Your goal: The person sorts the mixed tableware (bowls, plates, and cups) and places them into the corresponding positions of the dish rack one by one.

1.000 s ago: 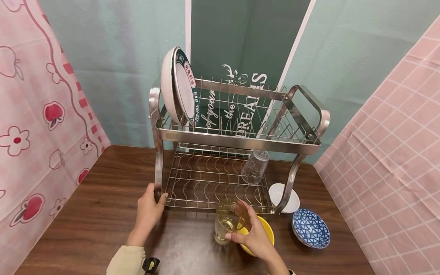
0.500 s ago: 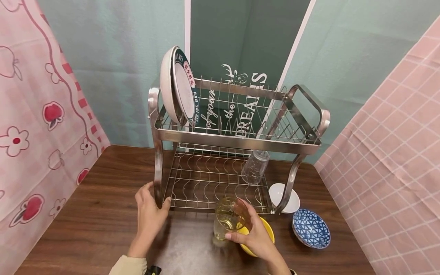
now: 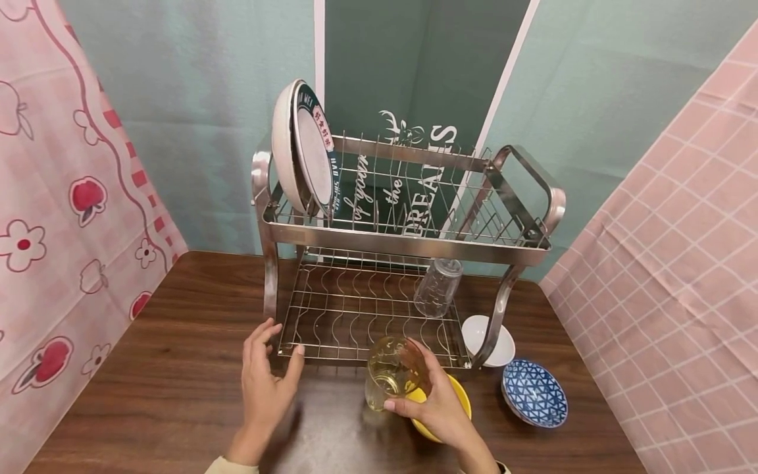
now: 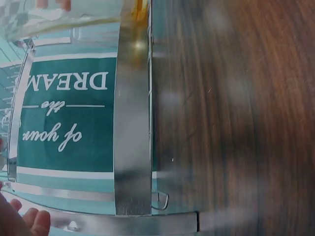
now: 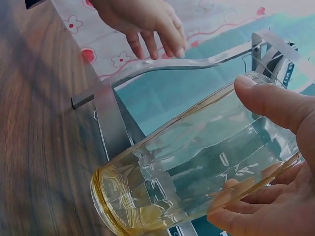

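Observation:
My right hand (image 3: 441, 411) grips a yellow-tinted drinking glass (image 3: 387, 378) in front of the dish rack (image 3: 408, 242). In the right wrist view the thumb (image 5: 273, 101) lies on one side of the glass (image 5: 197, 157), with fingers curled round the other; its base points left. Fingers spread and holding nothing, my left hand (image 3: 266, 388) hovers by the rack's lower left front corner. A yellow bowl (image 3: 460, 398) stands on the table, partly hidden behind the right hand. Upside down on the rack's lower tier is a clear glass (image 3: 438, 289), near the right end.
A bowl (image 3: 284, 148) and a dark-rimmed plate (image 3: 314, 155) stand on edge at the upper tier's left end. To the right, a white bowl (image 3: 503, 345) sits by the rack leg and a blue patterned bowl (image 3: 535, 395) nearer me. Curtains enclose the wooden table (image 3: 160, 395).
My left hand has let go of the rack's left front leg and drawn back slightly toward me, fingers spreading. The right hand keeps the glass in nearly the same place.

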